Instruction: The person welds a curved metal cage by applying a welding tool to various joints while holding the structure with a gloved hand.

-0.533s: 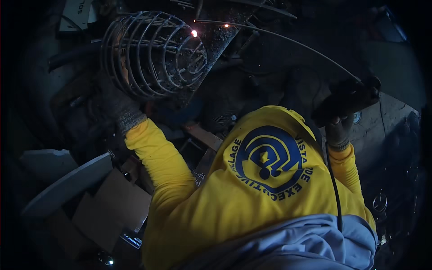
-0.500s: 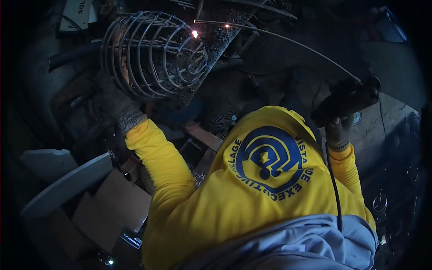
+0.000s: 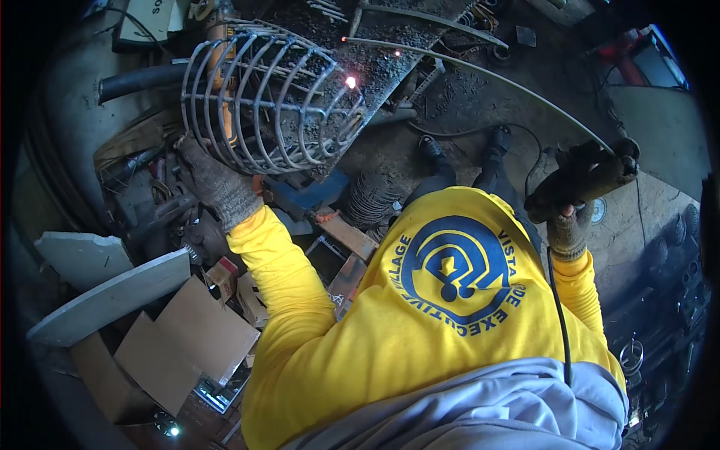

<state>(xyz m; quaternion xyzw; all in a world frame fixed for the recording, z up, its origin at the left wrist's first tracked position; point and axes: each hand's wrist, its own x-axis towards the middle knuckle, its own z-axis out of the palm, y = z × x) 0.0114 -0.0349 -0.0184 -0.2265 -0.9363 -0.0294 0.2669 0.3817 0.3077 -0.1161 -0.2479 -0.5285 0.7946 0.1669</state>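
Observation:
A round cage of welded metal rods [image 3: 259,105] rests on a dark, grit-covered metal work surface [image 3: 394,71]. One joint on its right side glows bright. My left hand [image 3: 217,180], in a grey knit glove, is at the cage's near left edge, its fingers closed around the rim and partly hidden. In my gloved right hand [image 3: 570,229] is a dark welding electrode holder [image 3: 581,176], its cable running down over my yellow sleeve. A long thin welding rod [image 3: 517,86] extends from the holder leftward; its red-hot tip is apart from the cage, above the glowing joint.
Behind the cage lies an orange-yellow tool [image 3: 223,82]. A dark pipe [image 3: 142,82] sticks out leftward. Cardboard boxes [image 3: 199,330] and curved pale boards [image 3: 120,296] crowd the lower left. A coil of wire [image 3: 371,199] lies near my feet, and a cable crosses the floor.
The picture has brightened, bringing out the floor and clutter. The view has shifted slightly, so the cage and rod appear lower and to the right. Both hands keep their hold.

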